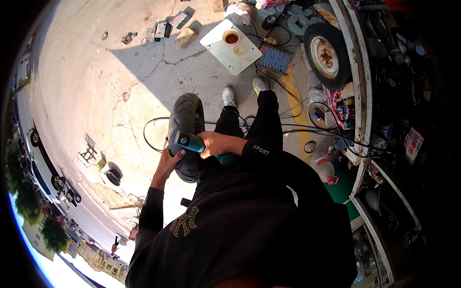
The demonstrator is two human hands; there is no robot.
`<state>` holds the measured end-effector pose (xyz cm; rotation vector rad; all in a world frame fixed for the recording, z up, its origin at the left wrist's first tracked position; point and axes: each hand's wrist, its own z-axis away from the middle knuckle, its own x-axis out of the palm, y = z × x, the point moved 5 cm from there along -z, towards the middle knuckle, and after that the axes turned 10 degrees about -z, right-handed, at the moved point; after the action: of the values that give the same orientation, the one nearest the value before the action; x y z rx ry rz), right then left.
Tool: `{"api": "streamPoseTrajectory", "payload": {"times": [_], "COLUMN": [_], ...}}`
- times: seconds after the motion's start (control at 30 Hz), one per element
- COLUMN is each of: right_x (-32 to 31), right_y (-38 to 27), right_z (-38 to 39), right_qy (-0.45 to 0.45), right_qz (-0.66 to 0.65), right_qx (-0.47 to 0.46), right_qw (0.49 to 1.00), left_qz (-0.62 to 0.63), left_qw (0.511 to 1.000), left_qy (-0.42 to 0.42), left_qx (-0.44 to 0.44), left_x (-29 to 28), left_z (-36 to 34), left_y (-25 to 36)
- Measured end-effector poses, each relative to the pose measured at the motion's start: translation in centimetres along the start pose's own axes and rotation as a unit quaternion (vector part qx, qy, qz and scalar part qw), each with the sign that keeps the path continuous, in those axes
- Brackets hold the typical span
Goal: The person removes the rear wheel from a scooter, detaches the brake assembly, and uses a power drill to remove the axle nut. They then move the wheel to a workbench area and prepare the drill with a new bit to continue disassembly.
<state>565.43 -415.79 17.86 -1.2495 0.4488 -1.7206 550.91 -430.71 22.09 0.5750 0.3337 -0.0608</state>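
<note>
A black motorcycle tyre (183, 113) stands upright in front of my body, beside my legs. My left hand (169, 159) is closed on the lower left side of the tyre, its thumb lying along the tread. My right hand (212, 144) is wrapped round a teal cylindrical power tool (190, 141), whose end lies over the tyre at its right of my left thumb, slightly higher up. The tool's rear part shows below my right hand; whether its working end touches the rubber is hard to tell.
A white plate (218, 53) with a cup, a blue ribbed object (274, 62), wooden and metal blocks (185, 38), cables and hoses lie ahead. A spare wheel (326, 57), metal frame (362, 105), bottles and clutter stand right. A black bowl (113, 176) and parked car (41, 168) are left.
</note>
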Motion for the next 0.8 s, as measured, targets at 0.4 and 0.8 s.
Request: {"api": "streamPoseTrajectory", "payload": {"times": [0.4,0.8], "right_x": [-2.1,-8.8], "right_y": [-1.8,6.3], "right_z": [0.7,3.3], "right_qy": [-0.041,-0.038], "right_qz": [0.084,0.108], "right_qx": [-0.043,0.133], "right_qw": [0.995,0.985], "left_qz": [0.085,0.306], "left_qw": [0.984,0.929], "left_qy": [0.156,0.177], "left_qx": [-0.016,-0.111], "left_x": [4.0,15.4], "left_z": [3.0,-3.9], "left_y": [2.3,-1.7]}}
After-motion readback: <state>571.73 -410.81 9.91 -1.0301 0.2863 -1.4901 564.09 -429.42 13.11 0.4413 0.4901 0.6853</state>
